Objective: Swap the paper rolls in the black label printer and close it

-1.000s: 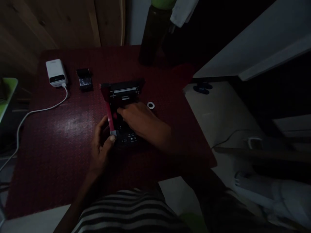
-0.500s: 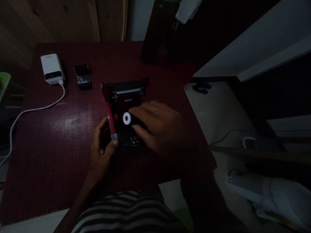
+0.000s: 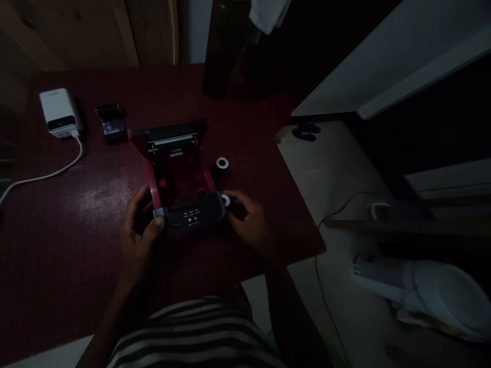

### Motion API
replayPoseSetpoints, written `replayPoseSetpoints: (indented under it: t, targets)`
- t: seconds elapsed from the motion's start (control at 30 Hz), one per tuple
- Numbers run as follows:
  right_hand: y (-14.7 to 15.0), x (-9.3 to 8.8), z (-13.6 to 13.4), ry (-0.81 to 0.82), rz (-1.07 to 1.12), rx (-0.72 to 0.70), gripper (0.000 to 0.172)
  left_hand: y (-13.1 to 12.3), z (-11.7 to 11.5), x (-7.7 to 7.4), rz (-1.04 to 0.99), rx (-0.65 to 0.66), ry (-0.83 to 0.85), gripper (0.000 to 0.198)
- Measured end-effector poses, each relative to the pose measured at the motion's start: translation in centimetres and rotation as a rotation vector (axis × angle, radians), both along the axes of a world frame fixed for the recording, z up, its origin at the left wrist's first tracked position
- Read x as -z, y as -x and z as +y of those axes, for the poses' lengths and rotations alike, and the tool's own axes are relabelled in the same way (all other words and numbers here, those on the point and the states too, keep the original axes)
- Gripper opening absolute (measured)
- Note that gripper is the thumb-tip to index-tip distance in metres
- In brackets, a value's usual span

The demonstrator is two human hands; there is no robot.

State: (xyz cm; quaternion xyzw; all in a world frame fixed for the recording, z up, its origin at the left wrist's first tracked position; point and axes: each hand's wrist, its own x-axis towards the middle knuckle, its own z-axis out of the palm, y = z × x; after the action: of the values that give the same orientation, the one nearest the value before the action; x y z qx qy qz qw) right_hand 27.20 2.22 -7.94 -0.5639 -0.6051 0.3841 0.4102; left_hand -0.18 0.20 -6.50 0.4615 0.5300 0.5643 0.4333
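Two white-ended rolls are outside the black-and-red device (image 3: 180,176), its lid (image 3: 172,134) already raised: one roll (image 3: 222,168) at two o'clock, the other (image 3: 227,201) at four, pinched by the right hand (image 3: 248,219). At seven o'clock, the left hand (image 3: 140,227) grips its corner.

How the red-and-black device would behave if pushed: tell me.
The device would probably stay rigid, given its boxy shell. Its lid might wobble, being raised at the far end. Rolling seems unlikely: the body is broad and flat-sided.

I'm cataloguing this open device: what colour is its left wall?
The left wall is red, best seen in head view.
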Motion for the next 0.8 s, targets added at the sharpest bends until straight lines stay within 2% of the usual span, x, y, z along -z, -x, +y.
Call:
replayPoseSetpoints:
  t: [0.07, 0.17, 0.3, 0.4, 0.5, 0.57, 0.7, 0.8]
  targets:
    - [0.4, 0.7, 0.3, -0.005, -0.004, -0.016, 0.036, 0.2, 0.0, 0.1, 0.004, 0.010, 0.008, 0.062]
    - [-0.1, 0.7, 0.1, -0.002, -0.010, -0.045, 0.043, 0.2, 0.2, -0.1, 0.002, 0.003, 0.005, 0.060]
    - [-2.0, -0.3, -0.9, 0.041, -0.014, -0.097, 0.061, 0.2, 0.3, -0.9, 0.049, -0.008, -0.013, 0.058]
    - [-3.8, -1.5, -0.8, 0.062, -0.031, -0.106, 0.056, 0.3, 0.3, -1.5, 0.089, 0.010, 0.011, 0.057]
    - [-4.5, -2.5, 1.1, 0.037, -0.049, -0.042, 0.040, 0.6, 0.1, -1.7, 0.105, 0.012, 0.046, 0.059]
    - [-4.2, -2.6, 3.2, 0.023, -0.044, 0.015, 0.035, 0.8, 0.1, -1.7, 0.110, 0.012, 0.063, 0.060]
    - [-2.0, -1.4, 7.3, -0.018, -0.016, 0.019, 0.044, 1.4, 0.1, -1.5, 0.128, 0.009, 0.073, 0.060]
    - [-0.6, -0.1, 9.2, -0.036, -0.019, -0.016, 0.039, 1.7, 0.1, -1.4, 0.144, 0.023, 0.074, 0.061]
